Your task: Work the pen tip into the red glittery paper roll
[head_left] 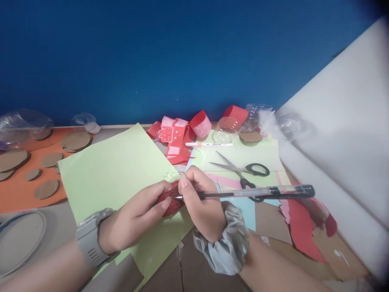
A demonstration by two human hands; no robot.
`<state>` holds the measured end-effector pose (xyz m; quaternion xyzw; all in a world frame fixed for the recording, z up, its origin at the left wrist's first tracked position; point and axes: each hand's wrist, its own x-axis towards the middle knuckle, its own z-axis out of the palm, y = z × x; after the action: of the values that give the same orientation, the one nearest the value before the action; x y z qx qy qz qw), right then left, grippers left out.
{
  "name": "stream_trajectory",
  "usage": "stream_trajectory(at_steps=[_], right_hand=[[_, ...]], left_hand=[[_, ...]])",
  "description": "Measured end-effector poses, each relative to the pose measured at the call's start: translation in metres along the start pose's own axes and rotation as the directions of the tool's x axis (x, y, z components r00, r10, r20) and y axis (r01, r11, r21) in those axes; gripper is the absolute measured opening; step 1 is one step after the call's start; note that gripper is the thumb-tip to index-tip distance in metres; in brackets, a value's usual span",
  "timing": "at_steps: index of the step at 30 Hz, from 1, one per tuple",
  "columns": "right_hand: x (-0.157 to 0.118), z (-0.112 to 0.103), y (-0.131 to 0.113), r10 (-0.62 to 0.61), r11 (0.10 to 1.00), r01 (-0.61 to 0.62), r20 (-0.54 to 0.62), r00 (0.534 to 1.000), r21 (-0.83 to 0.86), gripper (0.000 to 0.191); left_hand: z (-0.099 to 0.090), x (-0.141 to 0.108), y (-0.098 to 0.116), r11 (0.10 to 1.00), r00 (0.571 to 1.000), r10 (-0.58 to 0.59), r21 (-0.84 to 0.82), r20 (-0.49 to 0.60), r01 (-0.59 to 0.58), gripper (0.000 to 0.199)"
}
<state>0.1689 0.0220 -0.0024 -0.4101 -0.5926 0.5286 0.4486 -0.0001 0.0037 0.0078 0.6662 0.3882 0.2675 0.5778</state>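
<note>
My left hand is closed on a small red cutout covered in a dark crisscross pattern, gripping it between thumb and fingers. Pale green leaf-like points show at its upper edge. In my right hand is a clear-barrelled black pen, its tip over the red cutout and its capped-looking dark end pointing right. The right thumb and index finger are close to the cutout's right edge; whether they touch it, I cannot tell. Beneath both hands lies a light green paper sheet.
Black-handled scissors lie right of the hands, blades partly apart. Behind are a white marker, red paper scraps and clear plastic cups. Cardboard discs rest on orange paper at left. A white panel bounds the right.
</note>
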Motion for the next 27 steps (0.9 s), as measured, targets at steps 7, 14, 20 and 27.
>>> stream_trajectory(at_steps=[7,14,20,27], right_hand=[[0.0013,0.0004,-0.0005,-0.01,0.999,0.011,-0.023,1.0,0.032,0.029],[0.0006,0.0002,-0.0002,-0.044,0.998,0.045,-0.013,0.999,0.036,0.028],[0.0002,0.0007,-0.0008,-0.039,0.999,0.039,-0.005,0.999,0.025,0.028],[-0.0001,0.0002,-0.0011,-0.042,0.999,0.042,-0.004,0.999,-0.009,0.028]], left_hand=[[0.001,0.001,0.0013,0.999,1.0,-0.001,-0.037,-0.003,0.0,0.022],[0.0006,0.0003,0.001,0.997,1.0,-0.023,-0.067,0.008,0.023,0.017],[-0.0001,0.0,0.001,0.998,1.0,-0.027,-0.063,0.003,0.027,0.016],[-0.0004,0.001,0.0005,0.998,1.0,-0.014,-0.064,-0.002,0.014,0.016]])
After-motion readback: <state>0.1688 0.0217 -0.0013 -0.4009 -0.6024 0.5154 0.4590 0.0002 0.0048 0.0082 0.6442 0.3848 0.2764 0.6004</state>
